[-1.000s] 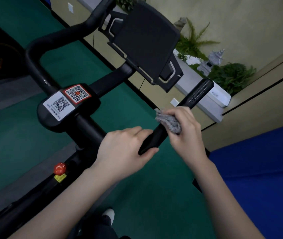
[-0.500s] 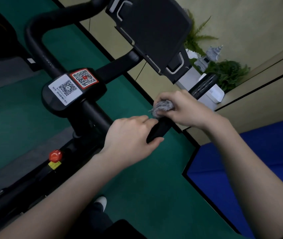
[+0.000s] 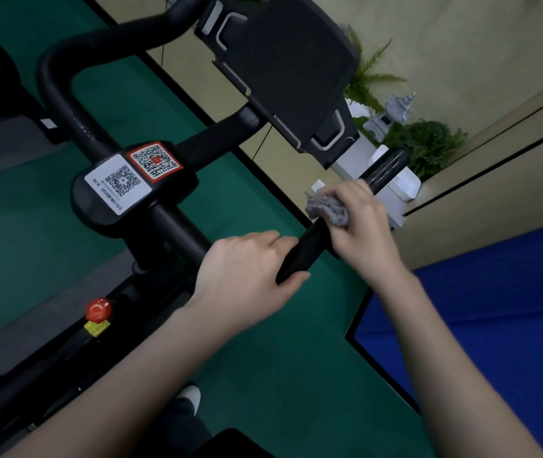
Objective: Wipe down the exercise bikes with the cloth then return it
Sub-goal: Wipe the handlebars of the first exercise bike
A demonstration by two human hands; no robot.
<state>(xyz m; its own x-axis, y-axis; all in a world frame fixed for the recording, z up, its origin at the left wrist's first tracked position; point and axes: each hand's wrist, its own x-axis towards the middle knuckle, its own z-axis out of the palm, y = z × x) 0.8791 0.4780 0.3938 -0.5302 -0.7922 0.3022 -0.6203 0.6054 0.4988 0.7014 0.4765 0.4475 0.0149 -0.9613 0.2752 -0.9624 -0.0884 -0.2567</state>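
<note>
On the right handlebar (image 3: 299, 256) of the exercise bike (image 3: 137, 223), both of the person's hands are in contact. The left grip (image 3: 247, 272) wraps the bar's near end, fingers over the top and thumb beneath. The right grip (image 3: 362, 226) sits just beyond it on the same bar, curled round a bunched grey cloth (image 3: 328, 209) and holding it against the bar. Past that hand the bar's ribbed tip shows bare. Two QR stickers (image 3: 131, 180) lie on the centre hub, a black tablet holder (image 3: 283, 71) stands above, and a red knob (image 3: 98, 309) sits lower on the frame. A blue mat (image 3: 494, 309) lies on the right of the green floor (image 3: 263, 358).
</note>
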